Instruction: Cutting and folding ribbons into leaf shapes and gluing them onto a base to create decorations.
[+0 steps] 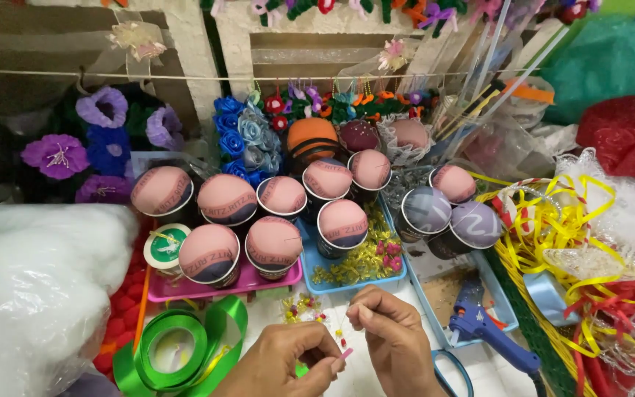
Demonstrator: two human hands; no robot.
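Two hands sit closest to the camera, low in the middle. On the left hand (288,360) the fingers (328,365) are pressed together, pinching a tiny pink bead (346,353). On the right hand (395,338) the fingers (361,315) are also pinched shut, on a thin pin or wire too small to see well. Both hands almost touch, with the bead between them.

Far left of the fingers lies a big bag of white stuffing (34,287). Just left of the left hand sits a roll of green ribbon (174,349) on the white table (270,312). Above it is a pink tray (222,285) holding cups with pink cushion tops (209,254). Right above the fingers is a small heap of pins with coloured heads (304,307). Behind that is a blue tray (354,279) with more cushion cups and gold bits. To the right of the right hand lie a blue glue gun (488,329) and blue scissors (451,373). Far right is a tangle of yellow and red ribbon (582,242). Cloth flowers (104,140) stand at the back.
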